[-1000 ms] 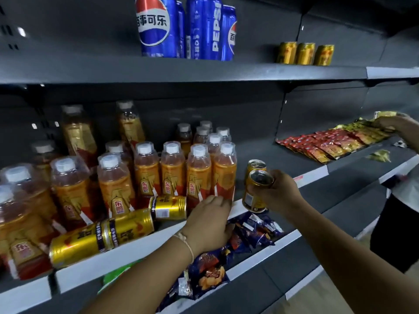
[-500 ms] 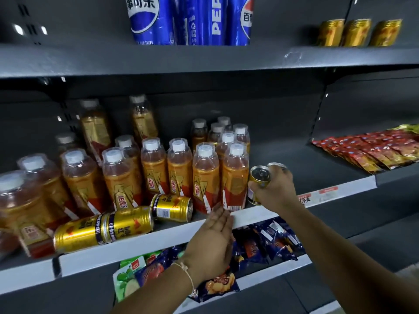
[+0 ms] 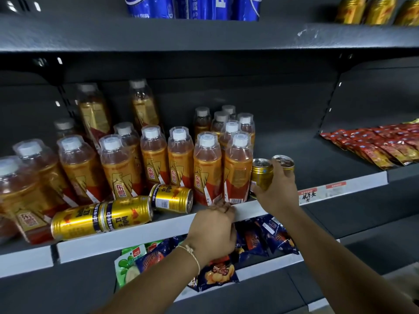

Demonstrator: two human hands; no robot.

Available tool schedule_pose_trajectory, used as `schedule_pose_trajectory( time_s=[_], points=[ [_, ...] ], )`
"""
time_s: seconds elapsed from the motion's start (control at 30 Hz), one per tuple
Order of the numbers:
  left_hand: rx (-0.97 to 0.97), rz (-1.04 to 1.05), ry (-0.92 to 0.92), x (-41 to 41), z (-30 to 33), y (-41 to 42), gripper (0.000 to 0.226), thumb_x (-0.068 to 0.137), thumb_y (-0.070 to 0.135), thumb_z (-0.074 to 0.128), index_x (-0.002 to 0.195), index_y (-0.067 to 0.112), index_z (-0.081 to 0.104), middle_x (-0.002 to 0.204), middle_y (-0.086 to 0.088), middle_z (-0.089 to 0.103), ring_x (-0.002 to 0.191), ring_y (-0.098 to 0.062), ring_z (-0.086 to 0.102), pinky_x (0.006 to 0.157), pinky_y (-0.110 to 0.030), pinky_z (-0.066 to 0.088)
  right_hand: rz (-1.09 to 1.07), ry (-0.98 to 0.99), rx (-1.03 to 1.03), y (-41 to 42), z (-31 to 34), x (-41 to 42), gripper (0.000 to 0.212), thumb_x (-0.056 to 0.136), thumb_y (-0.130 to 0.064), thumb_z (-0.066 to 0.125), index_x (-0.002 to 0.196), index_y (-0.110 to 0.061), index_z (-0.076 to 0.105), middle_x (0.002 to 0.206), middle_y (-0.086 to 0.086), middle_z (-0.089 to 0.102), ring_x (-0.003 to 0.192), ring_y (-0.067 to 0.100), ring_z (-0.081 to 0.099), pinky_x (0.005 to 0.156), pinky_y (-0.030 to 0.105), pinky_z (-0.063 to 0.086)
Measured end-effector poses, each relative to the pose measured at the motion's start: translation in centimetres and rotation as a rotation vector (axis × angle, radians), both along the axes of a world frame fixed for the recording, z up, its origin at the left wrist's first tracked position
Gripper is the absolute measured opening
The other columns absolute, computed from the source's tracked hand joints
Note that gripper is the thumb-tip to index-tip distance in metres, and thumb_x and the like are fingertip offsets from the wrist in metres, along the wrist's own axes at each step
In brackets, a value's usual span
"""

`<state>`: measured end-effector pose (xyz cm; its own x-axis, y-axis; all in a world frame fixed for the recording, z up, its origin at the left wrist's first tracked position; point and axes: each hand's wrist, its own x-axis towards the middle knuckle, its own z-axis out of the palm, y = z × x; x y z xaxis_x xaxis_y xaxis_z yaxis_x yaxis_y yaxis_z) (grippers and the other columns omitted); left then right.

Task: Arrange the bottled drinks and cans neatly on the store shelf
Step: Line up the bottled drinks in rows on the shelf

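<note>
**Two cans going upright beside the bottle row**

Your right hand (image 3: 275, 191) is curling round two gold cans at once, the near can (image 3: 261, 175) and the far can (image 3: 283, 163), both upright with tops showing. You're holding them at 3 o'clock of the front right bottle (image 3: 238, 171), the near can touching or just beside it. Likely reason: you're parking the pair in the free stretch of the middle shelf (image 3: 317, 159) so cans start their own group next to the bottles (image 3: 158, 159). Can't tell if the can bases are seated on the shelf yet; your hand is covering them.

Your left hand (image 3: 213, 230) is resting on the shelf's front lip (image 3: 136, 234), fingers bent over the edge and gripping no product. Looks like bracing, or staging for the next pick.

Three gold cans are lying on their sides at 9 o'clock of that hand: one short can (image 3: 172, 198) and two end to end (image 3: 102, 219). Those are unfinished work; on their sides they can roll, so standing them up is the likely next step.

Bottles at far 9 o'clock are leaning and crowded, not in clean rows. Task reads as early-to-mid.
</note>
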<state>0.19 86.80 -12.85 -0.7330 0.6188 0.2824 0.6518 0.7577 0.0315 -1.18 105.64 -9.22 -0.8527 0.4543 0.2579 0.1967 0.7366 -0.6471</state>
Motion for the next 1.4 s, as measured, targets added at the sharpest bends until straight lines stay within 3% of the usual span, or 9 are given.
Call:
schedule_pose_trajectory(
  time_s=[0.43, 0.5, 0.57, 0.67, 0.8, 0.9, 1.03, 1.17, 1.4],
  points=[
    [-0.018, 0.017, -0.008, 0.3, 0.4, 0.2, 0.054, 0.09, 0.032, 0.042, 0.139, 0.01, 0.049, 0.147, -0.009, 0.048, 0.138, -0.023, 0.042, 0.108, -0.037, 0.042, 0.009, 0.076, -0.05, -0.2, -1.9, 0.1, 0.098, 0.08, -0.025, 0.083, 0.155, -0.026, 0.021, 0.142, 0.012, 0.048, 0.127, 0.032, 0.05, 0.098, 0.047, 0.049],
    [0.029, 0.021, -0.008, 0.4, 0.5, 0.1, 0.051, 0.089, 0.032, 0.043, 0.135, 0.013, 0.052, 0.14, -0.006, 0.055, 0.13, -0.023, 0.05, 0.101, -0.035, 0.048, 0.017, 0.067, -0.03, -0.1, -1.7, 0.2, 0.096, 0.081, -0.027, 0.082, 0.156, -0.024, 0.023, 0.14, 0.012, 0.051, 0.125, 0.032, 0.052, 0.098, 0.046, 0.049],
    [0.088, 0.032, -0.01, 0.4, 0.9, 0.0, 0.045, 0.088, 0.034, 0.044, 0.128, 0.016, 0.055, 0.123, -0.004, 0.064, 0.108, -0.024, 0.062, 0.083, -0.033, 0.054, 0.017, 0.057, -0.01, -0.1, -1.3, 0.4, 0.092, 0.082, -0.03, 0.08, 0.156, -0.021, 0.025, 0.141, 0.013, 0.051, 0.127, 0.033, 0.051, 0.1, 0.046, 0.048],
    [0.151, 0.053, -0.044, 0.1, 2.0, 0.3, 0.04, 0.09, 0.033, 0.046, 0.123, 0.013, 0.056, 0.106, -0.006, 0.064, 0.09, -0.026, 0.063, 0.071, -0.035, 0.053, -0.015, 0.081, 0.037, -0.5, -0.2, 0.7, 0.081, 0.084, -0.028, 0.075, 0.153, -0.016, 0.033, 0.144, 0.018, 0.044, 0.132, 0.038, 0.041, 0.106, 0.051, 0.041],
    [0.215, 0.087, -0.021, -0.2, 3.6, 0.8, 0.026, 0.089, 0.03, 0.05, 0.106, 0.013, 0.058, 0.09, -0.006, 0.061, 0.08, -0.027, 0.061, 0.057, -0.028, 0.039, 0.066, 0.193, 0.092, -1.4, 2.2, 0.8, 0.069, 0.079, -0.02, 0.071, 0.144, -0.013, 0.048, 0.131, 0.013, 0.057, 0.127, 0.033, 0.043, 0.106, 0.044, 0.035],
    [0.201, 0.106, 0.01, -0.3, 4.4, 0.8, 0.015, 0.087, 0.029, 0.051, 0.091, 0.015, 0.053, 0.085, -0.005, 0.061, 0.074, -0.026, 0.06, 0.054, -0.027, 0.032, 0.254, 0.204, -0.073, -2.2, 4.1, 0.3, 0.064, 0.078, -0.024, 0.075, 0.138, -0.023, 0.053, 0.127, -0.004, 0.061, 0.121, 0.018, 0.052, 0.1, 0.033, 0.043],
    [0.17, 0.137, 0.009, -0.3, 4.1, 0.2, 0.014, 0.088, 0.029, 0.052, 0.087, 0.015, 0.054, 0.089, -0.006, 0.061, 0.079, -0.027, 0.061, 0.058, -0.026, 0.035, 0.379, 0.124, -0.26, -2.4, 5.6, -0.6, 0.051, 0.077, -0.031, 0.08, 0.115, -0.049, 0.051, 0.1, -0.035, 0.06, 0.1, -0.007, 0.062, 0.083, 0.017, 0.05],
    [0.129, 0.117, 0.004, -0.2, 3.0, -0.3, 0.025, 0.088, 0.03, 0.052, 0.105, 0.012, 0.059, 0.102, -0.009, 0.06, 0.097, -0.028, 0.055, 0.069, -0.03, 0.036, 0.395, 0.123, -0.204, -2.8, 5.5, -1.0, 0.071, 0.079, -0.035, 0.083, 0.137, -0.032, 0.043, 0.119, -0.019, 0.063, 0.112, 0.009, 0.063, 0.099, 0.035, 0.052],
    [0.149, 0.118, 0.027, -0.7, 2.1, -0.6, 0.042, 0.09, 0.033, 0.05, 0.127, 0.014, 0.055, 0.113, -0.008, 0.06, 0.107, -0.027, 0.052, 0.09, -0.035, 0.045, 0.362, 0.26, -0.289, -3.2, 4.0, -1.0, 0.069, 0.073, -0.031, 0.087, 0.13, -0.042, 0.05, 0.115, -0.02, 0.067, 0.107, 0.001, 0.064, 0.097, 0.038, 0.056]
  ],
)
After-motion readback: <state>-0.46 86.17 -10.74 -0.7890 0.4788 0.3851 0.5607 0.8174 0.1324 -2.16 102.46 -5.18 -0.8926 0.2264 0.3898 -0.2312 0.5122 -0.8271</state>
